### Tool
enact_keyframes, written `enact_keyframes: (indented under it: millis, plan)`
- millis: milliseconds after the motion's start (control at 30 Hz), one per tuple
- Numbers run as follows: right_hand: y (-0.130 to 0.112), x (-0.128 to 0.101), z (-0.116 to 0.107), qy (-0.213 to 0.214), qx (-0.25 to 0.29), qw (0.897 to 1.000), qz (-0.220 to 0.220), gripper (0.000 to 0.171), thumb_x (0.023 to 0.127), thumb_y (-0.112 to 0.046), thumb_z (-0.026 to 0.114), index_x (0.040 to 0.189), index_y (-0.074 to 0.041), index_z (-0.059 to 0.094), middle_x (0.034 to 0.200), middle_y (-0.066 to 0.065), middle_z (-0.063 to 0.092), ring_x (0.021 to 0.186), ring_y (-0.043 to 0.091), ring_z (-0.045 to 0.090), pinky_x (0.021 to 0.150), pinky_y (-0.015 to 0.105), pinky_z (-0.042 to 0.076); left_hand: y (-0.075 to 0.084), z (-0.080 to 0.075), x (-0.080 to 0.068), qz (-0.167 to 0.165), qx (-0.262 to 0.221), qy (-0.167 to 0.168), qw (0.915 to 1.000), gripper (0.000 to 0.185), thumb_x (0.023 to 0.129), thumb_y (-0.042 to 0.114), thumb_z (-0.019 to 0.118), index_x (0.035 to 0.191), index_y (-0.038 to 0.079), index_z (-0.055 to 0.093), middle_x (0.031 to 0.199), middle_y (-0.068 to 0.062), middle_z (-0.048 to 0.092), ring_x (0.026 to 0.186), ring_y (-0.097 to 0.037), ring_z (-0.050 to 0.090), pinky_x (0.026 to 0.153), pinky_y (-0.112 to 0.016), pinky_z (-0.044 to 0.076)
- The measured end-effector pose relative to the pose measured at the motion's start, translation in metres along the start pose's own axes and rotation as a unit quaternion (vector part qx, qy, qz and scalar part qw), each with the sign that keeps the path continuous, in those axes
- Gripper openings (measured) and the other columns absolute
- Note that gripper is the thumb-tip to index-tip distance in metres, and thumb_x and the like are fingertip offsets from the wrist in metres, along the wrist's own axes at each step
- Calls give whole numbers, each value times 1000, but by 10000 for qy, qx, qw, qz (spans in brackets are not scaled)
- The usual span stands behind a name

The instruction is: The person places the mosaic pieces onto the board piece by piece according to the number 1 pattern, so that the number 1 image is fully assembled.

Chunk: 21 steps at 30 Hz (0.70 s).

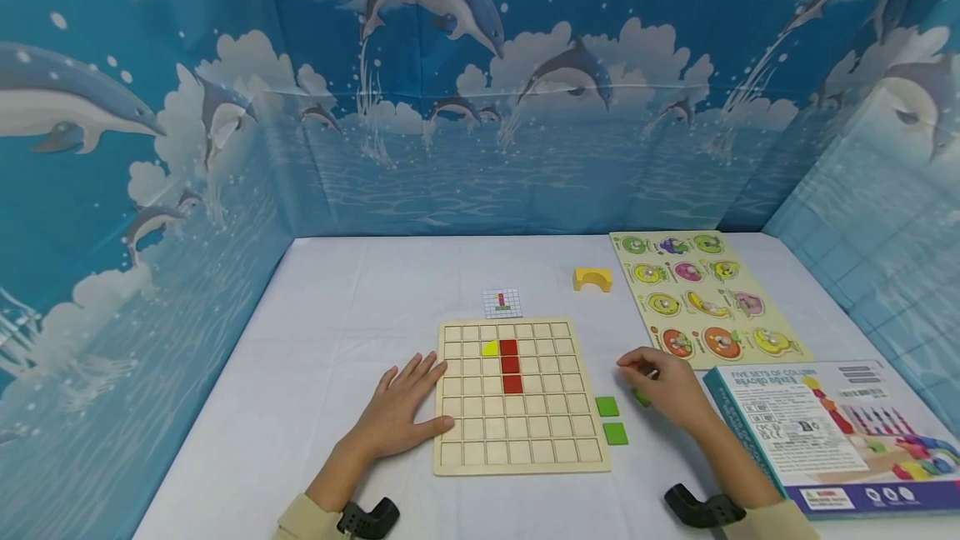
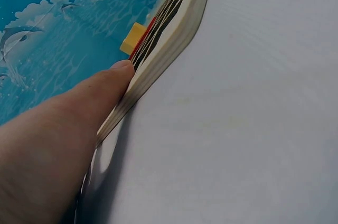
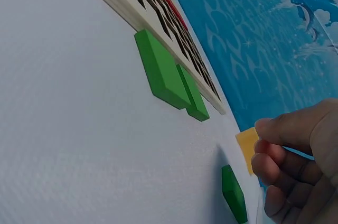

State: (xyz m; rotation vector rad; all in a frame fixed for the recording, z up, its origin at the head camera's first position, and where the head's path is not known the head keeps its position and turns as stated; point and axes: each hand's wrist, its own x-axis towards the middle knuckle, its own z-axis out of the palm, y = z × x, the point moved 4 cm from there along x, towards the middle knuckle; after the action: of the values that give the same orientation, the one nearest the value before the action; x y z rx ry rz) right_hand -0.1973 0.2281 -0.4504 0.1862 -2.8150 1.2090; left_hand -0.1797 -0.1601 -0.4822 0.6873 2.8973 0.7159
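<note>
A wooden grid board (image 1: 525,461) lies on the table, with three red square tiles (image 1: 511,364) in a column and a yellow rounded tile (image 1: 490,348) beside the top one. My left hand (image 1: 397,415) rests flat at the board's left side, its thumb (image 2: 113,78) and fingertips at the edge. To the right of the board, my right hand (image 1: 663,386) hovers with fingers loosely bent and nothing visible between thumb and fingertips. Close under it lies a green tile (image 3: 233,195), partly hidden in the head view. Two more green square tiles (image 1: 616,433) lie along the board's right edge.
A small pattern card (image 1: 502,304) lies behind the board. Farther right stand a yellow arch block (image 1: 592,279) and a fruit-picture board (image 1: 705,294). A box (image 1: 840,432) lies beside my right forearm. A dolphin-print curtain (image 1: 480,165) encloses the table.
</note>
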Motion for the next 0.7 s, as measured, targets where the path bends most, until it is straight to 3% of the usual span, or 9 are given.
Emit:
enact_keyframes:
  millis: [333, 700]
  plan:
    - [8, -4, -8, -283, -487, 9961, 678, 14, 89, -12, 71, 96, 0, 69, 81, 2, 62, 73, 18, 54, 57, 28, 43, 1, 0, 0, 6, -53, -13, 10000, 85, 88, 64, 55, 155, 18, 30, 161, -3, 22, 148, -24, 14, 114, -54, 9]
    - [14, -5, -12, -656, -761, 9900, 986, 29, 81, -17, 79, 99, 2, 67, 87, 5, 60, 80, 23, 52, 67, 35, 43, 1, -1, 0, 16, -16, -16, 10000, 85, 88, 63, 55, 155, 17, 30, 160, -4, 22, 148, -25, 15, 114, -54, 9]
